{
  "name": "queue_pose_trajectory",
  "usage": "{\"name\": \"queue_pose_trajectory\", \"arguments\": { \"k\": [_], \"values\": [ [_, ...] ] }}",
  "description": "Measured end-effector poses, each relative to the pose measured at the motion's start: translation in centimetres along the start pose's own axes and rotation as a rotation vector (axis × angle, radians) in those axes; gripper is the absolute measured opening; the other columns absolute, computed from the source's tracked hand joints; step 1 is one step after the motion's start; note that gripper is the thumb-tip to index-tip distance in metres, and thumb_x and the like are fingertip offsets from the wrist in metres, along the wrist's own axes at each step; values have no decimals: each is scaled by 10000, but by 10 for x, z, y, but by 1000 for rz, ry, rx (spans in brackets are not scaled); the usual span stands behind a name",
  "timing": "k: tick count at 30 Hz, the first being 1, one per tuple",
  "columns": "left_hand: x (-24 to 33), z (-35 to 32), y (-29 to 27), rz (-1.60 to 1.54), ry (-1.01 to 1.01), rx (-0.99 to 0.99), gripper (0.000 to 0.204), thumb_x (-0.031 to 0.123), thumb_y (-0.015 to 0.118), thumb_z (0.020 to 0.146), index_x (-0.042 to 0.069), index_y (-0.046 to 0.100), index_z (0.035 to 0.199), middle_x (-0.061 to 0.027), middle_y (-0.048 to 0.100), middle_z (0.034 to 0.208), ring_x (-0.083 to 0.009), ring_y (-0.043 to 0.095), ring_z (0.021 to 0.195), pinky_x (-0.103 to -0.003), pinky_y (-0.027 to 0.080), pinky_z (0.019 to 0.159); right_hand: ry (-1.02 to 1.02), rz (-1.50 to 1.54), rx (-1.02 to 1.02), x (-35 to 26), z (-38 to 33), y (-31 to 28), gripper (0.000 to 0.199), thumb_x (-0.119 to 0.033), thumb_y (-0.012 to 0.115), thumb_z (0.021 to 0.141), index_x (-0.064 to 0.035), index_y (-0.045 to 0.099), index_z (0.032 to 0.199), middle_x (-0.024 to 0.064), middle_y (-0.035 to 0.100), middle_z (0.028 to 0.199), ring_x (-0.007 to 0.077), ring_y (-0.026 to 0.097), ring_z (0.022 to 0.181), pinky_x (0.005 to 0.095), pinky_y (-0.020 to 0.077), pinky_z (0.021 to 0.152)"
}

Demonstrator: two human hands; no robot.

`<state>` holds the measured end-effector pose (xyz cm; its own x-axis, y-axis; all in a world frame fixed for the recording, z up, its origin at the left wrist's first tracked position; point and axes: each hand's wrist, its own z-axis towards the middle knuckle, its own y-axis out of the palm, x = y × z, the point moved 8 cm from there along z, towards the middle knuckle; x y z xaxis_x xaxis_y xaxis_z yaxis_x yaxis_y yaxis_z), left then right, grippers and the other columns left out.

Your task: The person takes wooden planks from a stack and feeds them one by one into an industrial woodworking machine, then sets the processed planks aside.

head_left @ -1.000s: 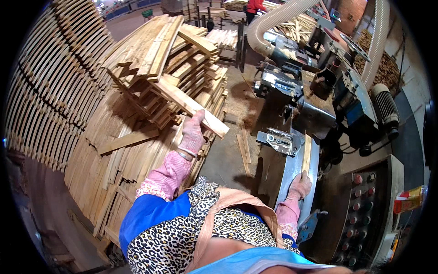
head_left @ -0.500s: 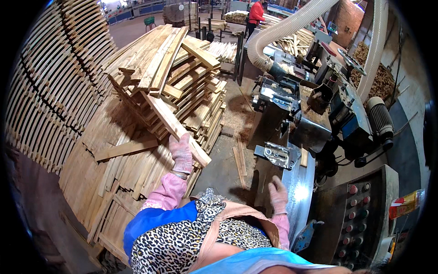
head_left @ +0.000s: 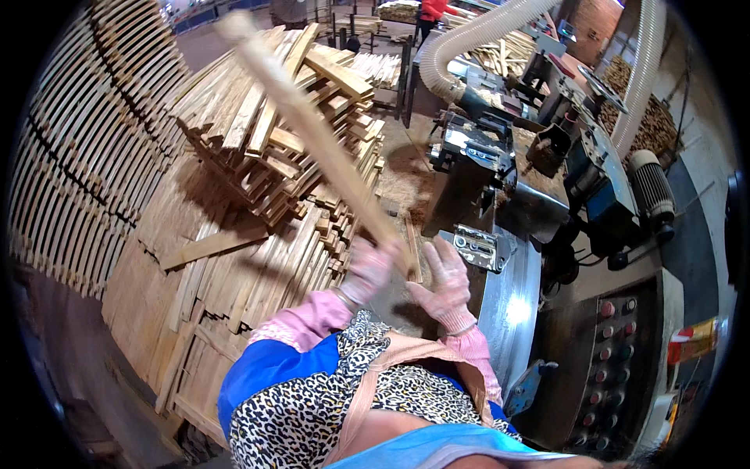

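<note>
A long wooden board (head_left: pixel 316 139), blurred by motion, slants up and to the left in front of me. My left hand (head_left: pixel 367 271), in a pale work glove, is closed round its lower end. Beside that end, my right hand (head_left: pixel 445 286), gloved too, has its thumb and fingers spread; I see no grip on the wood. Behind the board rises an uneven stack of wooden boards (head_left: pixel 234 117). Close to my right hand lies the metal machine table (head_left: pixel 500 301), with a small bolted fixture (head_left: pixel 479 248) at its edge.
A woodworking machine (head_left: pixel 539 172) with a motor (head_left: pixel 650 187) and a white ribbed hose (head_left: pixel 437 59) fills the right. Below it stands a control panel (head_left: pixel 605 367) with several buttons. Tall rows of stacked slats (head_left: pixel 86 156) line the left. A person in red (head_left: pixel 431 11) is far back.
My left hand has lifted the board off the stack, moved right and tilted it upward. My right hand has moved up and left toward the board's lower end, fingers spreading.
</note>
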<state>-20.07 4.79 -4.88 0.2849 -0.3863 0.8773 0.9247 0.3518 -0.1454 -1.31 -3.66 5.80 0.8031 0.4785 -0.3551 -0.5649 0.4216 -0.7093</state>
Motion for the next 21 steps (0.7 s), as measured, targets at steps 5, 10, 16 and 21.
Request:
{"name": "queue_pose_trajectory", "arguments": {
  "k": [5, 10, 16, 21],
  "values": [
    [69, -94, 108, -101, -83, -1093, 665, 363, 697, 934, -20, 488, 1435, -200, 621, 1321, -326, 594, 1232, -422, 473, 1061, 461, 10, 309, 74, -132, -10, 756, -226, 832, 734, -16, 547, 1403, 240, 677, 1027, 445, 635, 982, 538, 514, 847],
    [43, -132, 106, 205, -52, -1499, 716, 415, 681, 927, 107, 449, 1530, -207, 553, 1475, -349, 520, 1376, -418, 415, 1139, 1040, -419, 8, 33, -347, -88, 724, -231, 823, 757, -43, 546, 1398, 226, 679, 1062, 439, 640, 970, 539, 520, 837],
    [15, -120, 102, 454, -169, -1524, 641, 342, 689, 942, 57, 494, 1482, -202, 645, 1363, -313, 632, 1256, -386, 493, 1062, 1370, -621, -118, 5, -432, -118, 613, -281, 769, 818, -61, 570, 1355, 208, 681, 1027, 421, 648, 933, 537, 525, 797],
    [38, -54, 103, 391, 26, -1264, 610, 305, 695, 938, 29, 514, 1451, -220, 640, 1359, -328, 642, 1234, -407, 507, 1055, 1023, -695, 497, 107, -326, -108, 601, -197, 725, 853, -41, 559, 1409, 265, 665, 1158, 480, 623, 1046, 545, 502, 917]
  ]
}}
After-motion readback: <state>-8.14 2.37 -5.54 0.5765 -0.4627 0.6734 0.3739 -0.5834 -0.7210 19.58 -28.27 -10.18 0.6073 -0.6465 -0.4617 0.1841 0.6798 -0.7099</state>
